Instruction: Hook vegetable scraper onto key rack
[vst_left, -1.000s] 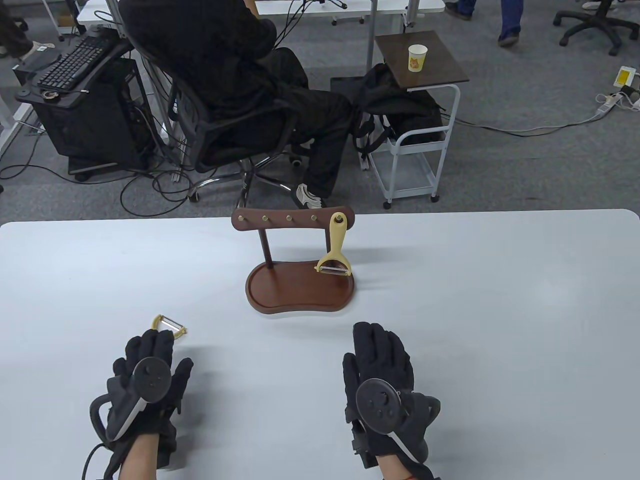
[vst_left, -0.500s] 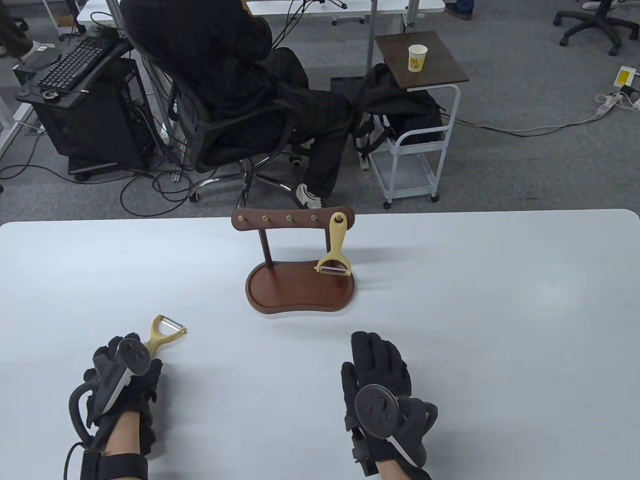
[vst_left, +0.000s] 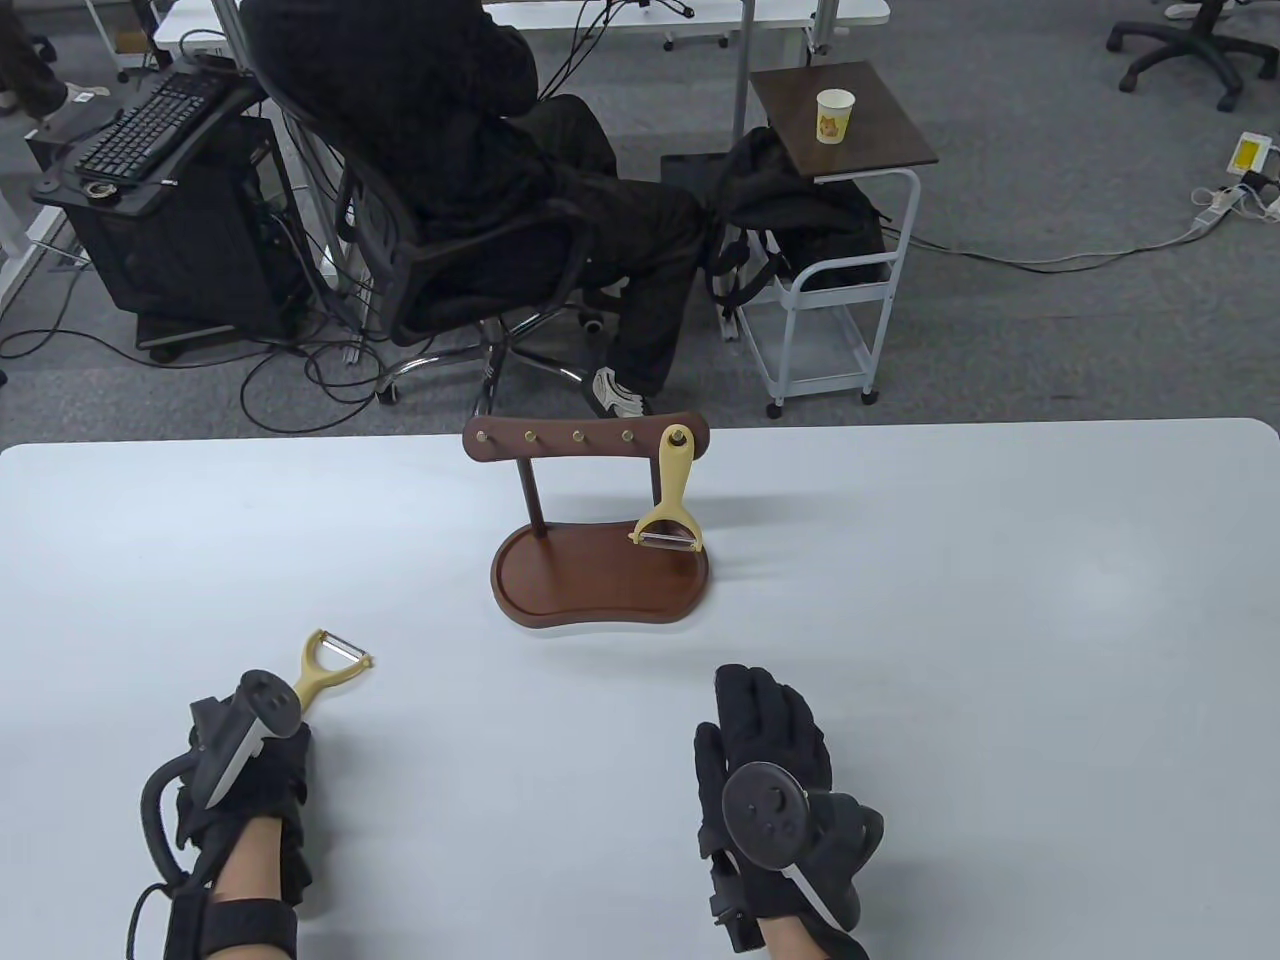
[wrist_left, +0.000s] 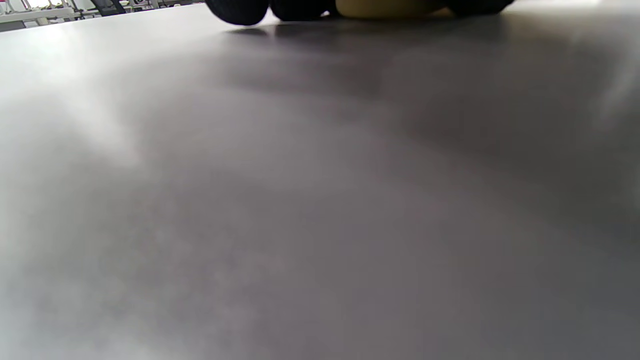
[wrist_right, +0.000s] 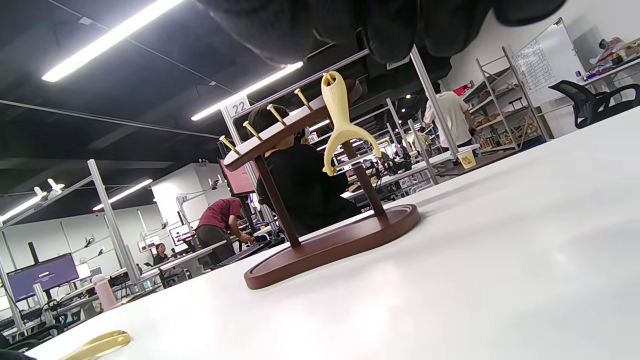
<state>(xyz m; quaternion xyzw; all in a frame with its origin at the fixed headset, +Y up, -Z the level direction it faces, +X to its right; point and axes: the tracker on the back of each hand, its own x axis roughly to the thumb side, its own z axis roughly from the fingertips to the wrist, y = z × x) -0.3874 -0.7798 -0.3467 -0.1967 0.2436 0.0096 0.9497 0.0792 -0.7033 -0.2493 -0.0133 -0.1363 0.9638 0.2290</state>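
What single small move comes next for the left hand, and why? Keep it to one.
Probably lift the loose yellow plastic vegetable scraper off the white table. The left hand covers its handle end, though the grip itself is hidden. The dark wooden key rack already carries another yellow scraper on its right-end peg, leaving four brass pegs free. The right hand rests flat.

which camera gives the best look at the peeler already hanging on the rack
The right wrist view: the hanging peeler shows large, side-on, looped over a peg. The table view shows it whole but small, from above. The left wrist view misses it.
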